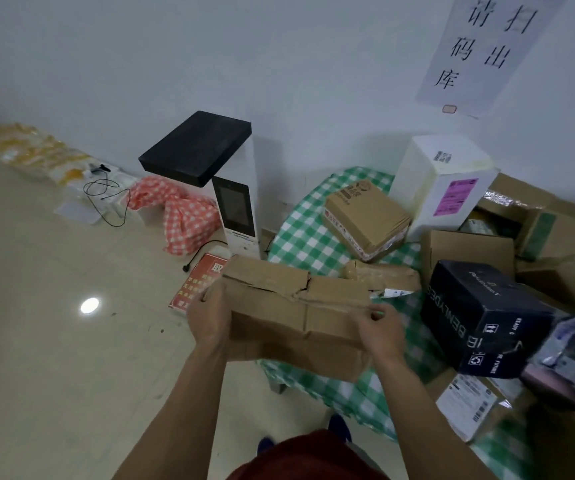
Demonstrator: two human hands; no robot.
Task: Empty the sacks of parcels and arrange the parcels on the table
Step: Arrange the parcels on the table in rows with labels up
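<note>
A long, dented brown cardboard parcel [289,306] is held in the air over the left edge of the table, which wears a green checked cloth [299,240]. My left hand [209,317] grips its left end. My right hand [379,329] pinches its right end, thumb on top. On the table lie a brown box [365,220], a flat crumpled brown parcel [383,275], a tall white box with a purple label [445,185], a black box [480,317] and several more brown cartons [466,251] at the right. No sack shows.
A white scanner stand with a black top [203,150] stands on the floor left of the table. Beside it lie a red checked cloth bundle [185,216], a red sign [203,282], a black cable [106,192] and yellow-white packets [33,150] along the wall.
</note>
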